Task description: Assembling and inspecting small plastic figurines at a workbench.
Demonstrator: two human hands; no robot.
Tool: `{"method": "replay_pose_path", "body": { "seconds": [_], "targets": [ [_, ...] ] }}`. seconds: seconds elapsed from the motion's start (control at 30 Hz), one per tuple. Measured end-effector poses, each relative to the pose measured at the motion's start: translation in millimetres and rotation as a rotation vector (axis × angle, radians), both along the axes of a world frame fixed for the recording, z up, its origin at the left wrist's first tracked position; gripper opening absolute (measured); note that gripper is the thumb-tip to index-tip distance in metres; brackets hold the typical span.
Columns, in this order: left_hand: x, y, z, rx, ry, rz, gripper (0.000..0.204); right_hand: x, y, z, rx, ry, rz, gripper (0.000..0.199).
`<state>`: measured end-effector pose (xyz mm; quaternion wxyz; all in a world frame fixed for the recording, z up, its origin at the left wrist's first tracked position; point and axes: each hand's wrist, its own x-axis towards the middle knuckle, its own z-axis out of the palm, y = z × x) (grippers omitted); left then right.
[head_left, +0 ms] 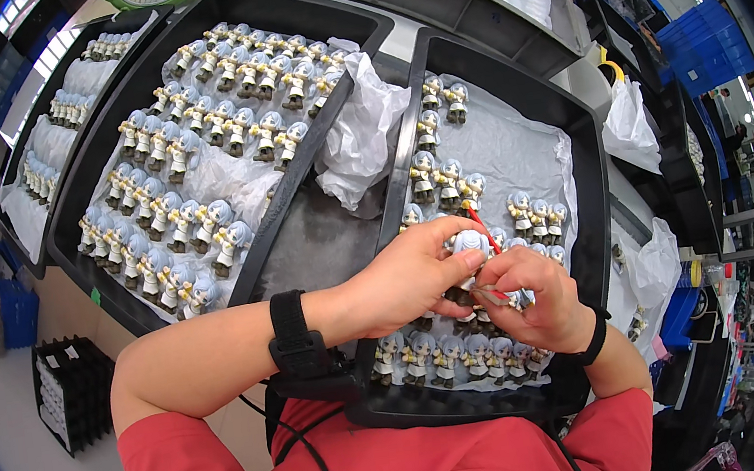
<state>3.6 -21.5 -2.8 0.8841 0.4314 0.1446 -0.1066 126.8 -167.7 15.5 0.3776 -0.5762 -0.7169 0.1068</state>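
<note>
Over the right-hand tray [592, 181], my left hand [410, 274] is closed on a small figurine [469, 241] with pale blue hair, pinched between thumb and fingers. My right hand [535, 296] is closed around a thin red-handled tool [494, 242], whose red shaft slants up past the figurine's head. The fingers of both hands meet at the figurine's lower part, hiding most of its body and the tool's working end. Similar figurines [449, 358] stand in rows on white lining sheet in the tray, some directly beneath my hands.
To the left, a larger black tray [297, 194] holds many rows of like figurines, with another tray [29, 240] beyond it. Crumpled white plastic [364, 129] lies between trays. A grey bin [424, 4] stands at the back. Blue crates [702, 45] are at far right.
</note>
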Motion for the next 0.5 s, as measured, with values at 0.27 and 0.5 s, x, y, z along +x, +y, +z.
{"method": "replay_pose_path", "body": {
  "seconds": [0.27,0.5],
  "targets": [
    [0.6,-1.2,-0.1,0.039,0.006,-0.008,0.032,-0.8,0.1,1.5,-0.007,0.012,0.024,0.043],
    [0.9,-1.1,-0.1,0.034,0.023,-0.012,0.032,0.6,-1.3,0.6,0.002,-0.013,0.011,0.044]
  ]
}}
